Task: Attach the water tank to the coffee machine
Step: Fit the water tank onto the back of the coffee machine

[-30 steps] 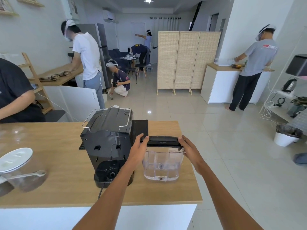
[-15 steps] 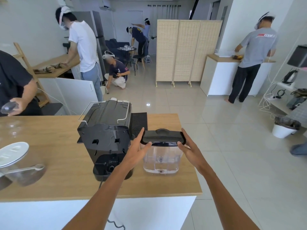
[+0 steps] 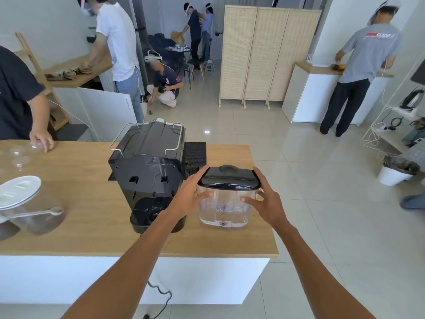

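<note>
the water tank (image 3: 226,203) stands upright on the wooden tabletop (image 3: 80,192), near its right end and just to the right of the coffee machine (image 3: 149,171). the tank is a clear plastic box with a black lid (image 3: 230,178) on top, and it is apart from the machine, not attached to it.

the left hand (image 3: 192,194) is at the tank's left side, thumb up against the left edge of the lid and fingers spread across the clear front wall. the right hand (image 3: 264,199) is at the right side in the same way, thumb by the lid's right edge and fingers reaching over the front of the clear wall. both hands touch the tank with open, spread fingers, so each grip is a loose hold on the tank rather than a clenched one; the tank's base looks to sit on the tabletop.

the coffee machine is black, with its back facing the camera, showing slots and a round socket low down. a black ribbed tray (image 3: 195,155) lies behind the tank, beside the machine. at the left end of the tabletop sits a clear jar (image 3: 27,203) with a white lid and a spoon (image 3: 36,214) across it. a cord (image 3: 161,295) hangs below the tabletop's front. another person's hand (image 3: 42,140) rests on the far left edge.
</note>
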`<state>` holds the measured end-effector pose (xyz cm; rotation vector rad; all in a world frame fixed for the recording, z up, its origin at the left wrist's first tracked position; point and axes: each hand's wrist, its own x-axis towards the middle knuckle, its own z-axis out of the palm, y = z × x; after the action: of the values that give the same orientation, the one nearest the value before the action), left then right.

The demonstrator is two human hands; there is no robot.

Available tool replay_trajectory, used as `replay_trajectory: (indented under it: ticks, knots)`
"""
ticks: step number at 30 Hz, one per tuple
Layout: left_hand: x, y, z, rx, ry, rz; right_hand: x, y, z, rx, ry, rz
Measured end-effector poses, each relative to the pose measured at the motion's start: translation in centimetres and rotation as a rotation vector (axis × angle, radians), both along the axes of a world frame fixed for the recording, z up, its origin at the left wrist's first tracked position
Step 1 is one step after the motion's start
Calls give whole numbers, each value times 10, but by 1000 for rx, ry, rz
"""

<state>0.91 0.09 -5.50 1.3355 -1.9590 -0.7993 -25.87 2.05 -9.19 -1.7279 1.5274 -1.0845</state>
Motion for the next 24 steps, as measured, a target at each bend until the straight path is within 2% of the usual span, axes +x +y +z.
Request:
replay_trajectory:
  ticks: [14,21,24]
  knots:
    - [31,38,15,-146,-87,112,19,32,31,-73,-59,85]
    - [76,54,33,-169,120,212,64,35,69,-93,-90,151]
    - [98,61,42,-182,140,259,88,31,77,-99,-97,180]
